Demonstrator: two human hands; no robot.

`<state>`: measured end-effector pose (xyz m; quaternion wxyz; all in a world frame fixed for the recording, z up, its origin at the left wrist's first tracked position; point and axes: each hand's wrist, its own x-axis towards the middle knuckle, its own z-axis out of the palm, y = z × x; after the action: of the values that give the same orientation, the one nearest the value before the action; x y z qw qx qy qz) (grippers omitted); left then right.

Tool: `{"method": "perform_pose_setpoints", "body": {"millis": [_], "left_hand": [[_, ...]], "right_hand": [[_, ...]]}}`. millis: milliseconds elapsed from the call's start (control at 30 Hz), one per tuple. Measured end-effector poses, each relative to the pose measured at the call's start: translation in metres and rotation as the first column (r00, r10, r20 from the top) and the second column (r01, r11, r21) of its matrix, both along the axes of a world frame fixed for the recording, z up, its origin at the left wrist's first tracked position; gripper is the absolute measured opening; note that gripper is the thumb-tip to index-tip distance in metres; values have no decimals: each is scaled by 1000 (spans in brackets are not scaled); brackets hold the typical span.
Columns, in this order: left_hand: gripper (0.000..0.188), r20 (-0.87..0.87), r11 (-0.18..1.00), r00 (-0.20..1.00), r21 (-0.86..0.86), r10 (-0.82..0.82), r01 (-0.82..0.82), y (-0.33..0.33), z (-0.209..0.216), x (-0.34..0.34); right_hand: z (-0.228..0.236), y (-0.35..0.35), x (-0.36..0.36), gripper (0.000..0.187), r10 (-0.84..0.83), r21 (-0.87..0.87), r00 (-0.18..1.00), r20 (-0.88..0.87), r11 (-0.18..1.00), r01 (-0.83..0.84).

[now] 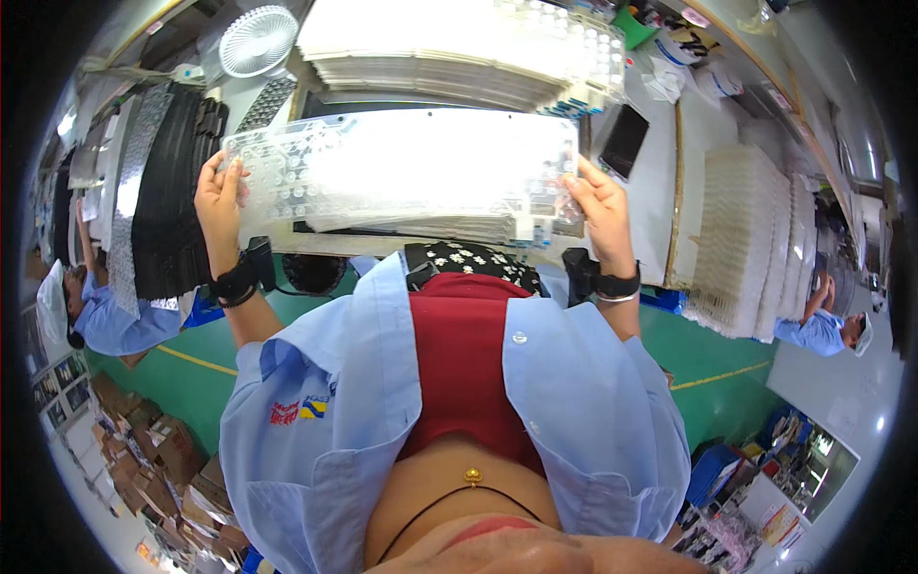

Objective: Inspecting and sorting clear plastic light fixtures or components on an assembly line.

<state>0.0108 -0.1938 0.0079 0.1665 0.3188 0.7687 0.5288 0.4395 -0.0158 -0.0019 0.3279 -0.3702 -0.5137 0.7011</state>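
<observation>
We hold one clear plastic sheet above the bench, left hand and right hand each pinching an end between thumb and fingers. Around it we count one fan, one black slab and two co-workers; our blue shirt bears two printed marks, one red, one yellow-and-blue.

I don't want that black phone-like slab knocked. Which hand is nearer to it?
Right. The right hand grips the clear sheet's right end, just below the black slab in the picture; the left hand holds the opposite end, much farther away.
</observation>
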Motion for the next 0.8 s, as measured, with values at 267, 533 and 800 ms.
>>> {"method": "perform_pose_setpoints", "body": {"millis": [267, 533, 800], "left_hand": [[27, 279, 994, 955, 70, -100, 83, 6, 21, 10], [27, 527, 891, 731, 371, -434, 261, 32, 35, 35], [27, 685, 885, 562, 374, -464, 275, 42, 45, 47]], "right_hand": [[18, 21, 21, 37, -95, 142, 993, 66, 986, 85], [30, 47, 56, 34, -235, 215, 963, 136, 955, 203], [13, 57, 78, 32, -270, 191, 958, 93, 950, 248]]}}
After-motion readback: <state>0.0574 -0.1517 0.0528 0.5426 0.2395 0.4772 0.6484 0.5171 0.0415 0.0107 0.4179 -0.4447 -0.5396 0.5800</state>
